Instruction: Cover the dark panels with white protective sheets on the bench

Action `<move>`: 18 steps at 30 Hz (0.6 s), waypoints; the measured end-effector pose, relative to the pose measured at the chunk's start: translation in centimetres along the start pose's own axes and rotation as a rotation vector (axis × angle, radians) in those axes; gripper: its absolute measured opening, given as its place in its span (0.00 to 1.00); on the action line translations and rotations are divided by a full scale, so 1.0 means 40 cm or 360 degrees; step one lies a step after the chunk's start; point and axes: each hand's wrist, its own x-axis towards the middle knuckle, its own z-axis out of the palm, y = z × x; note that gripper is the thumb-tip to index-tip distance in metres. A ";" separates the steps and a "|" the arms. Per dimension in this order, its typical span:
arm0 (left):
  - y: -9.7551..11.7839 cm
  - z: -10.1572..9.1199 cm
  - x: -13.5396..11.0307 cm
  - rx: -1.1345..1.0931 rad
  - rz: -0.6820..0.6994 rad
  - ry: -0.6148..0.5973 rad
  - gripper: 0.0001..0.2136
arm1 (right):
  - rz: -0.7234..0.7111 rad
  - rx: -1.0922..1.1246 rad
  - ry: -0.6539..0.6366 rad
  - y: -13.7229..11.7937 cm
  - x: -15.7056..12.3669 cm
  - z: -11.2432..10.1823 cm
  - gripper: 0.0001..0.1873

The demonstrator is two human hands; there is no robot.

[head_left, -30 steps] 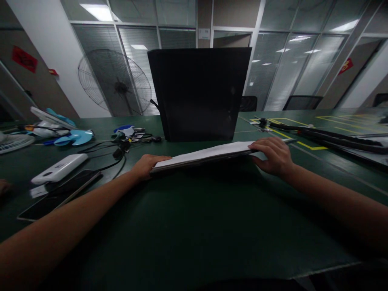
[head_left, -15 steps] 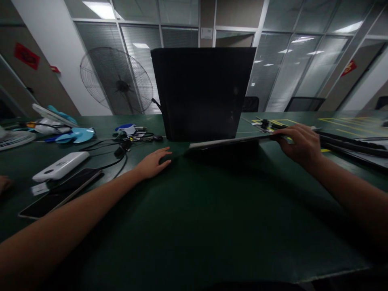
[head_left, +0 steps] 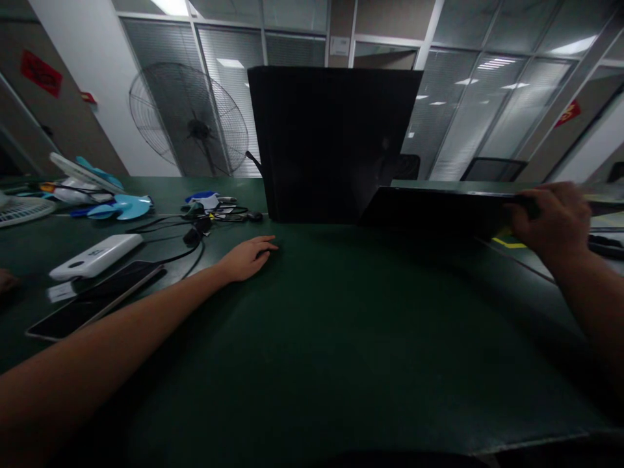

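In the head view my right hand [head_left: 556, 218] grips the right end of a flat dark panel [head_left: 439, 211]. The panel is tilted, its thin upper edge catching light and its broad dark face toward me. Its exact kind I cannot make out. My left hand [head_left: 247, 257] lies on the green table [head_left: 312, 351] with fingers stretched and nothing in them. A large black box-shaped object [head_left: 326, 143] stands upright behind both hands. The panel's left end overlaps its lower right part in view; whether they touch I cannot tell.
Left of my left arm lie a white power bank [head_left: 97, 255], a phone [head_left: 95, 302] and tangled cables [head_left: 197, 231]. Blue fan blades [head_left: 121, 207] sit farther back. A large standing fan [head_left: 195, 127] is behind the table. Another person's hand [head_left: 6, 281] shows at the left edge.
My right hand has carried the panel to the right and toward me, and its dark face now tilts more upright. My left hand stays nearly where it was.
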 end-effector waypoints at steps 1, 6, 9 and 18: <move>0.000 0.000 0.000 0.0009 0.0005 -0.0003 0.23 | 0.0005 -0.0044 -0.0070 0.000 -0.009 -0.006 0.23; -0.006 0.004 0.002 0.0041 0.0004 -0.0011 0.23 | -0.0059 -0.0203 -0.0337 0.024 -0.034 -0.009 0.23; -0.007 0.003 0.002 0.0029 -0.0005 -0.0005 0.23 | -0.0093 -0.0218 -0.0370 0.043 -0.039 0.008 0.24; -0.013 0.007 0.005 -0.0017 0.0014 -0.0008 0.23 | 0.0160 -0.0103 -0.0084 0.138 -0.021 0.040 0.15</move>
